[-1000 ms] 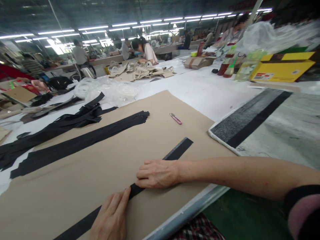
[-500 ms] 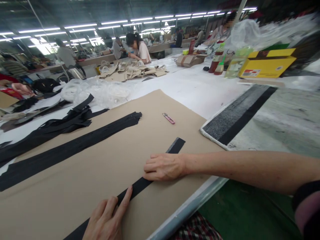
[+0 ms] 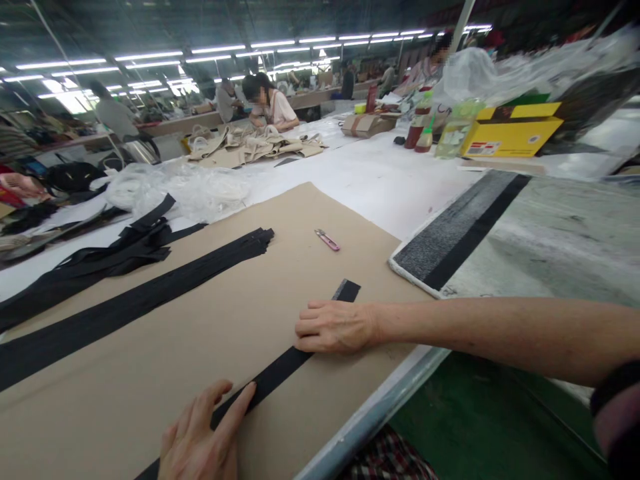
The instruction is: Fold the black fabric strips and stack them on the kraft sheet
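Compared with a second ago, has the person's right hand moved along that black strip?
Yes. The right hand has slid toward the far end of the black strip, nearer the pink snips, which stayed put.

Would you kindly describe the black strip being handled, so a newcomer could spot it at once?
Start at the big brown board. The strip runs diagonally along its near edge, under the right hand and the left hand. Unlike the stacked strips farther back, it lies single and is the only one touched.
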{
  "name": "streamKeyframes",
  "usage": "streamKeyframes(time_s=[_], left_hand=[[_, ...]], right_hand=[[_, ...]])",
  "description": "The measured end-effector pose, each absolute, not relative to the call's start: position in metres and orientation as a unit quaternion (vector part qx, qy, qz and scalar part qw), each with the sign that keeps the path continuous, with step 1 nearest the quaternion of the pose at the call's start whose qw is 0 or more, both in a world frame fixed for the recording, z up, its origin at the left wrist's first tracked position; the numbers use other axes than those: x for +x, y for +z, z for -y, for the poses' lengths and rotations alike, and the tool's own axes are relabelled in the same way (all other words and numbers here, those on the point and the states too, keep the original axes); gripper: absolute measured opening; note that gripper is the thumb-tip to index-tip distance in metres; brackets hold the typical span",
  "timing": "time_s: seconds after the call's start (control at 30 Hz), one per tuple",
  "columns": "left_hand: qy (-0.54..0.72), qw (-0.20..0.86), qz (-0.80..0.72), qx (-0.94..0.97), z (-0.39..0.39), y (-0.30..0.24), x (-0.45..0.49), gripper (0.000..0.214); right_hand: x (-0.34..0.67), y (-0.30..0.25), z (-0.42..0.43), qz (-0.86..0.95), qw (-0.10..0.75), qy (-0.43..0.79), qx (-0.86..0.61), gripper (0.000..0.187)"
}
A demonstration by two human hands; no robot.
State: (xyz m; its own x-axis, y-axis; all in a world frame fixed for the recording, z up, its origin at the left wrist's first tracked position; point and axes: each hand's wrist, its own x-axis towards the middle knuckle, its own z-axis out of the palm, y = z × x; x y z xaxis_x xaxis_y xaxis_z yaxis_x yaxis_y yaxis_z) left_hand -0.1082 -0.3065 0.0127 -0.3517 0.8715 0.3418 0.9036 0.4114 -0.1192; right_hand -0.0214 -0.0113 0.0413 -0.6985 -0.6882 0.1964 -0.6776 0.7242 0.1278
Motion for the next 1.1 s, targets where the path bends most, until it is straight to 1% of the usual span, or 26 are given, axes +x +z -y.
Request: streamKeyframes(time_s=[0.07,0.17,0.27,0.67,0.93,1.1], left_hand=[[-0.078,0.175,0.801,-0.567,0.290,0.017,-0.106,0.051],[-0.139,0.119,0.791,-0.584,0.259,0.018,-0.096,0.044],[-0.159,0.085,0.790,-0.586,0.237,0.012,-0.086,0.042],[-0.064,0.126,0.797,-0.587,0.229,0.007,-0.078,0.056],[0.002,0.122,0.817,-0.563,0.215,0.017,-0.069,0.064],[0.021,0.105,0.835,-0.540,0.206,0.026,-0.062,0.065]], right_hand=[[-0.021,0.041,0.011,0.922,0.123,-0.023,0.368,0.021],[-0.020,0.039,0.012,0.924,0.128,-0.022,0.359,0.021],[-0.018,0.034,0.009,0.924,0.131,-0.017,0.359,0.018],[-0.005,0.035,-0.016,0.924,0.140,-0.032,0.354,0.021],[0.006,0.042,-0.029,0.929,0.129,-0.052,0.342,0.017],[0.010,0.042,-0.035,0.934,0.128,-0.043,0.332,0.018]])
